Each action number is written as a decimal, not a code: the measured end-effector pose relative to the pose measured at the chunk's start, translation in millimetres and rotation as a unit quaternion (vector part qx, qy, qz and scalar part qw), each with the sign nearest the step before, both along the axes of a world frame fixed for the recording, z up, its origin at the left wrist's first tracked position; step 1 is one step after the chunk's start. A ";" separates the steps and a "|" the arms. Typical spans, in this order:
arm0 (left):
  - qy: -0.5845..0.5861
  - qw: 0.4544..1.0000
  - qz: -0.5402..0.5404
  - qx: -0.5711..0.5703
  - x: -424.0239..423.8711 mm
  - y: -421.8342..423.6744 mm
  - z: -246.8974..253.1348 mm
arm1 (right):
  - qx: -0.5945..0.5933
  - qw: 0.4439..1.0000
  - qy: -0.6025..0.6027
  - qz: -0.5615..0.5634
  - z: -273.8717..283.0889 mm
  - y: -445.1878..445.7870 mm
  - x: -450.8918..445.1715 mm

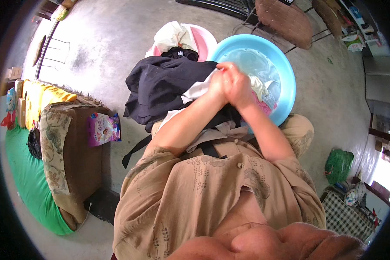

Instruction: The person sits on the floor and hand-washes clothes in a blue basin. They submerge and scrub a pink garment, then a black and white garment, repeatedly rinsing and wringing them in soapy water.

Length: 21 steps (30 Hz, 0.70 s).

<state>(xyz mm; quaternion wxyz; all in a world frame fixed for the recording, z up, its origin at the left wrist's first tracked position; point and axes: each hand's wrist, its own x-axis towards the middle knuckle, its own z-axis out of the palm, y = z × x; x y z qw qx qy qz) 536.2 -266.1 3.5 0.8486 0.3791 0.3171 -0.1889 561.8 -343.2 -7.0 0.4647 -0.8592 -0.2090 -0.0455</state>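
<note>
My left hand (pixel 218 85) and my right hand (pixel 239 85) are pressed together, closed on the edge of a dark garment (pixel 169 83) with a pale lining. Motion blurs the fingers, and the pinched cloth between them is mostly hidden. The garment spreads left over my lap and against a pink basin (pixel 204 39). Just beyond my hands stands a light blue plastic basin (pixel 289 81) of cloudy, sudsy water (pixel 247 58). Inside it, near my right hand, lie a cream cloth (pixel 259 86) and a pink cloth (pixel 263 103), partly in the water.
A white cloth (pixel 174 35) and a black garment (pixel 182 53) fill much of the pink basin. A purple detergent bag (pixel 104 129) leans by the sofa's arm (pixel 73 146) at left. Brown-seated chairs (pixel 284 21) stand behind the blue basin. A green plastic bag (pixel 339 165) sits at right.
</note>
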 end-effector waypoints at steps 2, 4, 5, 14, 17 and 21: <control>0.013 0.994 -0.014 -0.111 -4.9 -6.5 -27.0 | -0.005 0.997 -0.046 -0.063 -29.7 -20.9 44.5; -0.022 0.989 -0.060 -0.132 -10.8 12.0 9.8 | 0.020 0.991 0.119 -0.061 -47.3 -57.1 71.9; -0.023 0.990 -0.043 -0.132 -12.2 30.8 25.3 | 0.055 0.950 0.306 -0.033 -34.6 -67.4 77.8; -0.094 0.974 -0.016 -0.208 11.3 78.0 11.3 | 0.187 0.939 0.257 0.134 14.5 -34.9 31.0; -0.139 0.950 -0.040 -0.277 15.4 85.1 -8.0 | 0.228 0.901 0.298 0.218 8.3 -43.5 32.1; -0.121 0.965 -0.028 -0.229 10.9 93.2 11.4 | 0.364 0.847 0.364 0.130 20.3 -56.7 33.3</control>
